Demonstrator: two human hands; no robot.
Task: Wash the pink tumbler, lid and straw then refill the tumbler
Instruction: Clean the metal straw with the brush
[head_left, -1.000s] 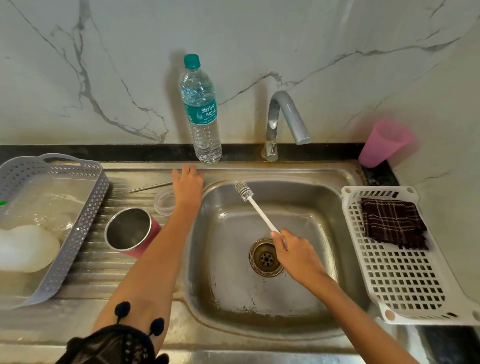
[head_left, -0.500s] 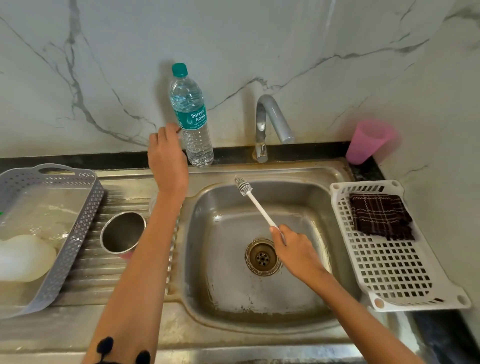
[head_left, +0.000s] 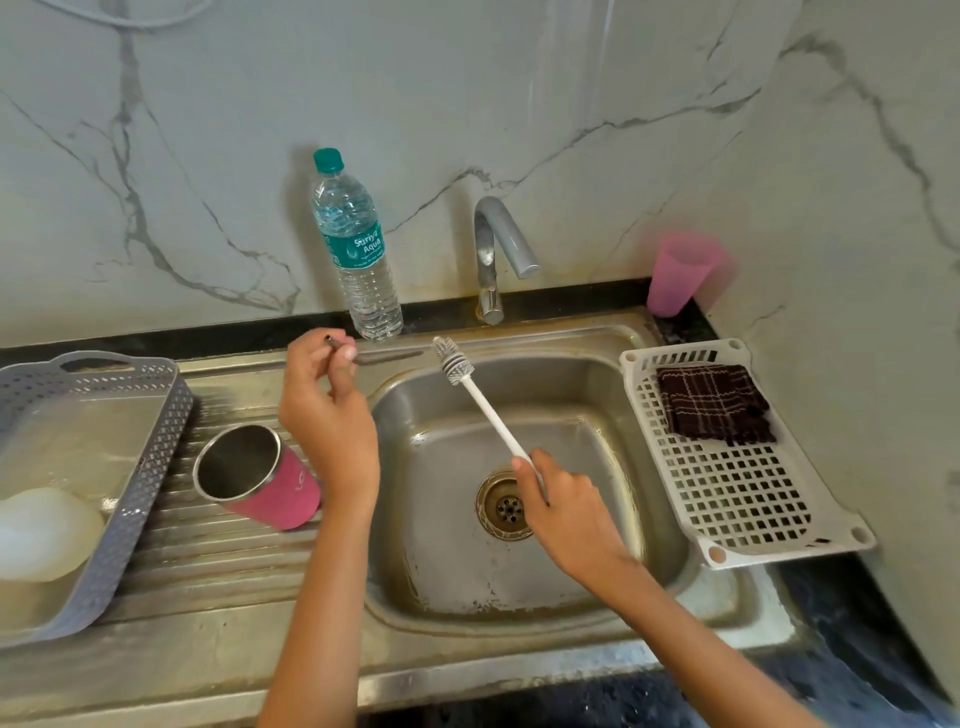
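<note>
The pink tumbler (head_left: 270, 488), steel inside and without its lid, stands open on the ribbed drainboard (head_left: 208, 551) left of the sink basin (head_left: 519, 577). My left hand (head_left: 327, 415) is raised just right of it and pinches one end of the thin metal straw (head_left: 387, 356), which points right along the sink's back rim. My right hand (head_left: 566, 509) is over the drain and grips the handle of a white bottle brush (head_left: 485, 402), bristles up and to the left. The lid is not visible.
A water bottle (head_left: 358, 260) with a green cap stands behind the sink, left of the tap (head_left: 498, 249). A pink plastic cup (head_left: 680, 275) sits in the back right corner. A white rack (head_left: 737, 499) holds a brown cloth (head_left: 711, 402). A grey basket (head_left: 140, 457) lies at left.
My left hand left the drainboard beside the clear lid, rose towards the bottle, and now holds the straw. The right hand has kept the brush over the basin.
</note>
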